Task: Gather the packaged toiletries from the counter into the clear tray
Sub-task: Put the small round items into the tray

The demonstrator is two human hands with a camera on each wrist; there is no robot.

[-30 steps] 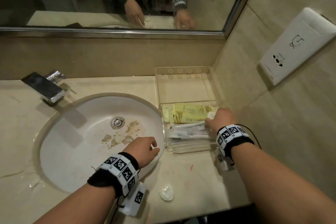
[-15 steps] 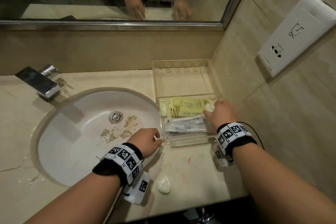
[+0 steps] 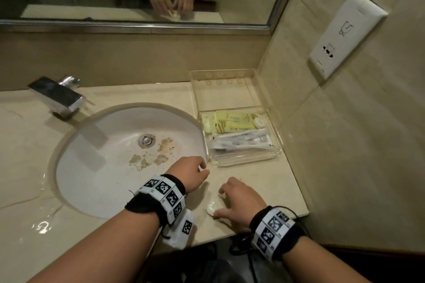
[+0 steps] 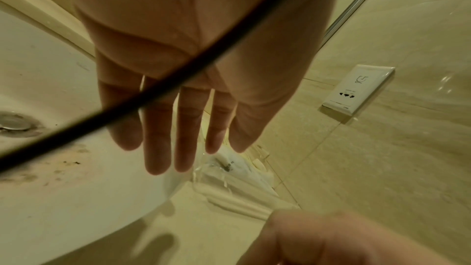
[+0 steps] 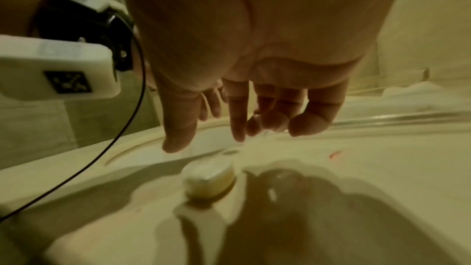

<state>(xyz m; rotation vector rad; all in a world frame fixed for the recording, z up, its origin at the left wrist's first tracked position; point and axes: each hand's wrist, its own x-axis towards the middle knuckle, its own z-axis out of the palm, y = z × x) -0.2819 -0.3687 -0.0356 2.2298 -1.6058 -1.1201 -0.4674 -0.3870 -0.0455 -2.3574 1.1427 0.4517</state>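
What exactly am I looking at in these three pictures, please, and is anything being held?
There is no machine: a person wears a camera on the head and one on each wrist, held by black bands with checkered markers. The head view looks down at a bathroom counter with a sink. Each wrist view looks along the palm to the fingers. The clear tray already holds yellow sachets and white packets. One small wrapped round item lies on the counter. The right hand is spread over it, not yet gripping. The left hand hangs relaxed by the sink's edge, holding nothing.
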